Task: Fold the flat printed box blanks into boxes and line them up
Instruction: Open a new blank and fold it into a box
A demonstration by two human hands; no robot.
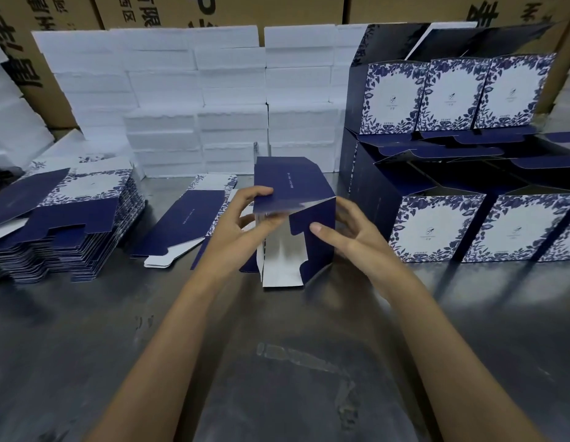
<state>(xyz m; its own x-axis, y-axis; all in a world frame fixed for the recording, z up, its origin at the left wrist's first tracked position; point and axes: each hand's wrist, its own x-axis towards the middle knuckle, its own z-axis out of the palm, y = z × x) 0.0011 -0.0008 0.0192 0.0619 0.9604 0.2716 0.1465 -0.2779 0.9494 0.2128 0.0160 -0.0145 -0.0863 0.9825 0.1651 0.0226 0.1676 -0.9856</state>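
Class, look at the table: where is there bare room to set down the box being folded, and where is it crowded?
Bare table lies nearest the person, around both forearms. A narrower bare strip runs between the loose blank and the white blocks. Crowded: blank stack left, finished boxes right.

I see open steel table (277, 362) nearest me; a blank stack (70, 218) blocks left, folded boxes (468, 224) right, foam blocks (197, 106) behind.
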